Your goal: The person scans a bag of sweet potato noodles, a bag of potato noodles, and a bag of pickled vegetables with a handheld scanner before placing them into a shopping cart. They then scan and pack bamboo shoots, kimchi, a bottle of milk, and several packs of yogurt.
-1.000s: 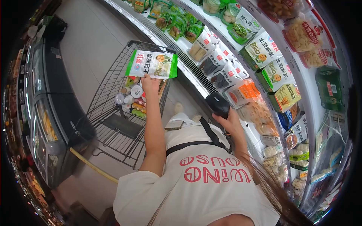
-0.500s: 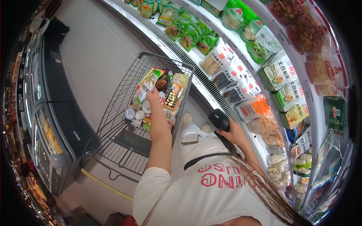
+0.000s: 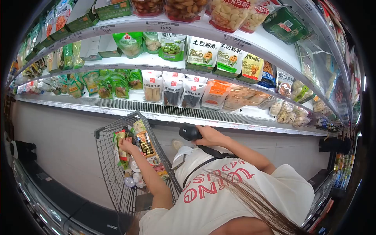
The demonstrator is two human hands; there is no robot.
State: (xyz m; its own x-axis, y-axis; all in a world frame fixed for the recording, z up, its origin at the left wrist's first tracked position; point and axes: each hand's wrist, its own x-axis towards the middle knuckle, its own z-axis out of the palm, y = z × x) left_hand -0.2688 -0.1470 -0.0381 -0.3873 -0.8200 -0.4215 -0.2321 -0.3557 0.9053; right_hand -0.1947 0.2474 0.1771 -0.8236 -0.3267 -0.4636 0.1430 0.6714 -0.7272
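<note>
My left hand (image 3: 126, 145) reaches down into the shopping cart (image 3: 138, 114). Its fingers are closed at a green, yellow and red food packet (image 3: 119, 140) on the pile, and they partly hide it. Beside that lies a tray with an orange-edged black label (image 3: 145, 143). Nearer to me in the cart are a round clear-lidded tub (image 3: 129, 181) and small white bottles (image 3: 137, 178). In front of my waist my right hand (image 3: 211, 136) grips a black rounded handheld device (image 3: 190, 132) with a dark strap, apart from the cart.
A chilled shelf unit (image 3: 164, 113) curves across the far side. It holds bagged corn (image 3: 152, 86), potato noodle packs (image 3: 203, 53) and green vegetable bags (image 3: 105, 87). Pale floor tiles (image 3: 58, 133) lie left of the cart. A dark freezer cabinet (image 3: 58, 199) runs along the lower left.
My view has turned toward the shelves, which now spread across the top. My left hand stays at the packets in the cart. The black device is still in my right hand.
</note>
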